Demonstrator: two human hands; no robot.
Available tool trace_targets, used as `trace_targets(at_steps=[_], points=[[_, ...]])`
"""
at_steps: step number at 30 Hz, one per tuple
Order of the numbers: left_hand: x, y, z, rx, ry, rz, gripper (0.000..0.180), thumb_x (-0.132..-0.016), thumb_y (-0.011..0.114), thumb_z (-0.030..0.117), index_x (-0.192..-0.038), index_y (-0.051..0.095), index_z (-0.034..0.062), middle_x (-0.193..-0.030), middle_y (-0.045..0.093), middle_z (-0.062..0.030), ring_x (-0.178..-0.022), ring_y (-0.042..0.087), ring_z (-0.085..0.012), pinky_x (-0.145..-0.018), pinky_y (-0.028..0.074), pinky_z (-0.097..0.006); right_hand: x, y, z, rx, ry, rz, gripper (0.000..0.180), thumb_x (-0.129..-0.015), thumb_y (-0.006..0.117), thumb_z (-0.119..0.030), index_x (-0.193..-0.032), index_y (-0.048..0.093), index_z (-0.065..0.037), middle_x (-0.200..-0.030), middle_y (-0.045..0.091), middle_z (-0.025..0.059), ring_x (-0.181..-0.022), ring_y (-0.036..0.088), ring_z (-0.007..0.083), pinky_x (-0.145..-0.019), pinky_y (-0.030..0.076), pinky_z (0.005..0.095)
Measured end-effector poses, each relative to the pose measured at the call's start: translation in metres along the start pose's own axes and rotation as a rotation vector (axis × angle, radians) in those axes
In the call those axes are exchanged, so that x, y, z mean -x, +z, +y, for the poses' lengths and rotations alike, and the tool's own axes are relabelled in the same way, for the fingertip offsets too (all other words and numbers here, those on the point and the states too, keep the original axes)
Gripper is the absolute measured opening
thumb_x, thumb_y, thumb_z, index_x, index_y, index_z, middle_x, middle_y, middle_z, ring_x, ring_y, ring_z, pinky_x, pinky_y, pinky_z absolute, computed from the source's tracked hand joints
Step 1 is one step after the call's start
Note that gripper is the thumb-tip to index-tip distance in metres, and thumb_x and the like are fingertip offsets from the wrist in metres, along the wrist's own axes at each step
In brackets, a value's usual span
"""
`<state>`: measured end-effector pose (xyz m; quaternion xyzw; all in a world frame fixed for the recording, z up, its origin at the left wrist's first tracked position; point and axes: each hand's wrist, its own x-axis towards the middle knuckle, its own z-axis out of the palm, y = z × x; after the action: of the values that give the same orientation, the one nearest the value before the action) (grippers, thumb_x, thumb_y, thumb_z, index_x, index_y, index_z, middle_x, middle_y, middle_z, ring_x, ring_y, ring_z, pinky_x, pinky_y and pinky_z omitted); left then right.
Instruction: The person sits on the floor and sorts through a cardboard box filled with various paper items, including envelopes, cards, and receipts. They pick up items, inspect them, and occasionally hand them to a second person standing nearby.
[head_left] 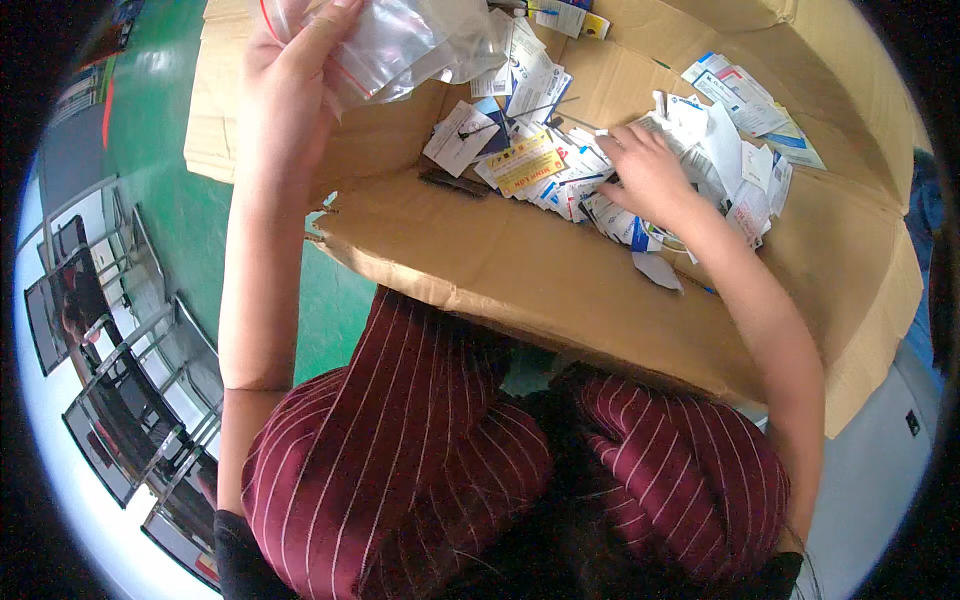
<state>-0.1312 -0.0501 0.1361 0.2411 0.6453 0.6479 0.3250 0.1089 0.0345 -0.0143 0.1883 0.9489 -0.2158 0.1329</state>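
Box (520, 260) before knees (690, 460), cards (530, 165) inside, plastic bag (415, 45) left of cards.

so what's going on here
The person's left hand holds up a clear plastic bag at the left side of an open cardboard box. The right hand is down in the box, among a loose heap of printed cards. Whether the bag holds anything is hard to tell.

bright, slightly soft; glints on the plastic bag (405, 45); curved edges, black corners
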Motion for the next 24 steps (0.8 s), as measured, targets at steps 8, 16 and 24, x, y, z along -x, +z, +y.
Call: trace_targets(at_steps=[8,16,24], points=[[0.008,0.008,0.006,-0.037,0.012,-0.031,0.018,-0.078,0.05,0.005,-0.096,0.05,0.001,-0.081,0.056,-0.005,-0.071,0.055,-0.0128,-0.064,0.046,-0.023,-0.065,0.063,-0.019,-0.443,0.21,0.192,0.052,-0.062,0.064,-0.035,-0.098,0.05,0.0,-0.094,0.053,0.0194,-0.09,0.051,0.0332,-0.077,0.042,0.0376],[0.011,0.002,0.003,-0.081,-0.014,-0.005,0.016,-0.078,0.05,0.004,-0.094,0.051,0.0002,-0.079,0.057,-0.0053,-0.07,0.056,-0.0129,-0.062,0.046,-0.023,-0.07,0.056,-0.013,-0.833,0.246,-0.053,0.059,-0.076,0.041,-0.055,-0.061,0.053,0.0,-0.06,0.055,0.0172,-0.062,0.055,0.0275,-0.06,0.041,0.0366],[0.014,0.006,0.011,0.02,-0.01,-0.129,0.015,-0.079,0.05,0.004,-0.094,0.051,0.0009,-0.079,0.056,-0.0047,-0.069,0.055,-0.0121,-0.062,0.046,-0.022,-0.084,0.068,-0.005,-0.891,0.043,-0.119,0.034,-0.078,0.045,-0.03,-0.075,0.053,0.003,-0.065,0.056,0.0162,-0.063,0.055,0.0229,-0.059,0.042,0.0337]])
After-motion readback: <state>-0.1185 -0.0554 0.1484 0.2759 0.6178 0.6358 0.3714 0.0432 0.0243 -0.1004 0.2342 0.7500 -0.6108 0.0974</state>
